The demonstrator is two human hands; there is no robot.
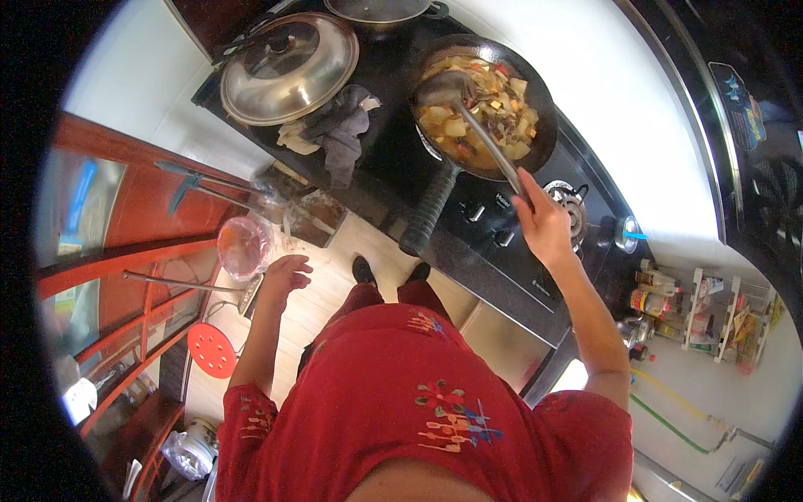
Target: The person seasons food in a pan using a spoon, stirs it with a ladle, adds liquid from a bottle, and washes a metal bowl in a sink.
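My right hand (544, 223) grips the handle of a metal wok spatula (486, 139). Its blade rests among the food on the left side of a dark wok (547, 119). Inside the wok lies a stew of pale vegetable chunks (517, 150) with bits of red and orange in brownish liquid. The wok's ribbed black handle (433, 207) points down towards my body, untouched. My left hand (288, 275) hangs at my side with nothing in it, fingers apart and slightly curled, above the floor near a bin lined with a pink plastic bag.
Left of the wok, a domed steel lid (326, 75) and crumpled dark cloths (345, 135) lie on the counter. A second gas burner (569, 213) sits right of the wok. The lined bin (246, 251) and a red round stool (212, 351) stand at left; bottles (652, 301) are at right.
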